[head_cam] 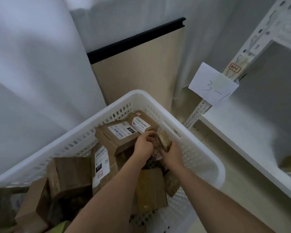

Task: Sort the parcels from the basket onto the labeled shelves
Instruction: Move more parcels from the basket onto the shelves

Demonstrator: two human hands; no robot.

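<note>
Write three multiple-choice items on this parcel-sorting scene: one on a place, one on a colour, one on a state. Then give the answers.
1. Where is the paper sign reading 3-1?
A. On the shelf upright
B. Inside the basket
C. On the wooden panel

2. What colour is the basket?
A. Blue
B. White
C. Black

3. What are the hands doing?
A. Both hang idle
B. Both grip a small parcel over the basket
C. One rests on the shelf

Answers:
A, the sign hangs from the shelf upright.
B, its perforated walls and rim are white.
B, the left hand and right hand are curled round the small parcel.
</note>
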